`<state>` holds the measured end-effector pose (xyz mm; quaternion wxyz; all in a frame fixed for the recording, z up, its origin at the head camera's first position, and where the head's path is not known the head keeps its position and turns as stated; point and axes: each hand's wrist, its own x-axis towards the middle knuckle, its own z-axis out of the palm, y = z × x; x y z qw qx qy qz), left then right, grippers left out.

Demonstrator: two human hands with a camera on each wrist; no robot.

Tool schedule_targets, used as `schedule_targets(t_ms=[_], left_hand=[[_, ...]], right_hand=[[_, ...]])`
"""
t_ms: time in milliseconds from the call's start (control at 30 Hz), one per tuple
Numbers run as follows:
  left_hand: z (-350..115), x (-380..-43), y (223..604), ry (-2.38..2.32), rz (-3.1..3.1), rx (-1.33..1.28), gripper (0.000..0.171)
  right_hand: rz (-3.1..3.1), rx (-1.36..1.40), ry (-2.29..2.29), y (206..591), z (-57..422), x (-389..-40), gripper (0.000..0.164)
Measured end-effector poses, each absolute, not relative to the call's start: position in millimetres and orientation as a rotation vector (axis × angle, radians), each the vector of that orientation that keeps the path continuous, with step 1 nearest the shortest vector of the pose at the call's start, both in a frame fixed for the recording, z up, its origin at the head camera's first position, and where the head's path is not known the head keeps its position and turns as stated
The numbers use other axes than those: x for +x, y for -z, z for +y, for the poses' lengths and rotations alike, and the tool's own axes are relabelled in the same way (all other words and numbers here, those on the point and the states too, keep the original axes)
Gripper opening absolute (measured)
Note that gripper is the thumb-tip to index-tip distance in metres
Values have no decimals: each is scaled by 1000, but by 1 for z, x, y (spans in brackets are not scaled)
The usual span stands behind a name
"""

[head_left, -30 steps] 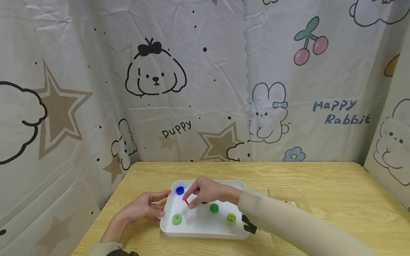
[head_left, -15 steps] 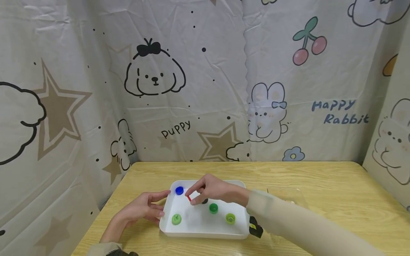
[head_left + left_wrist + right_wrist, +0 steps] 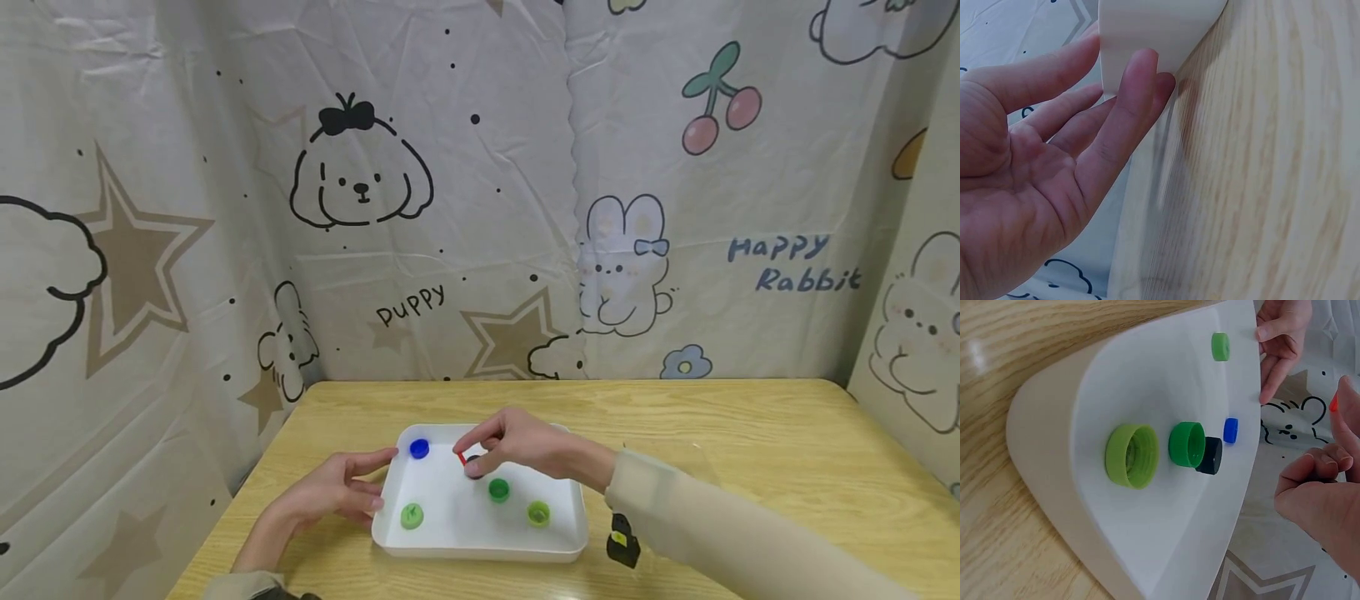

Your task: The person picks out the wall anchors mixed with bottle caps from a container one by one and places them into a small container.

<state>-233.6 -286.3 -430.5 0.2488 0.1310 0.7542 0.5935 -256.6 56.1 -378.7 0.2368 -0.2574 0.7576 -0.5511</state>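
Observation:
My right hand (image 3: 517,446) is over the back middle of a white tray (image 3: 457,533), pinching a small thin red piece (image 3: 462,457) between thumb and index finger. Its kind I cannot tell. Right below the fingers lies a black bottle cap (image 3: 1211,456), partly covered in the head view. A dark green cap (image 3: 498,490) and a yellow-green cap (image 3: 538,514) lie hollow side up to the right. On the left are a blue cap (image 3: 419,448) and a light green cap (image 3: 412,516). My left hand (image 3: 330,487) touches the tray's left wall with extended fingers.
The tray stands on a wood-grain table (image 3: 750,500). To its right lies a flat clear container (image 3: 682,454), partly behind the right sleeve (image 3: 720,517). A printed curtain (image 3: 450,167) hangs behind and beside the table.
The right hand has moved right and slightly back across the tray with the red piece, from near the blue cap to over the black cap. The left hand has stayed at the tray.

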Motion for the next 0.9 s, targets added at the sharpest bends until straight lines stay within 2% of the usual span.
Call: schedule_targets(t_ms=[900], left_hand=[[-286,-234,429,-1610,2036,367,88]], right_hand=[[2251,-514,1603,366,174,-226,37]])
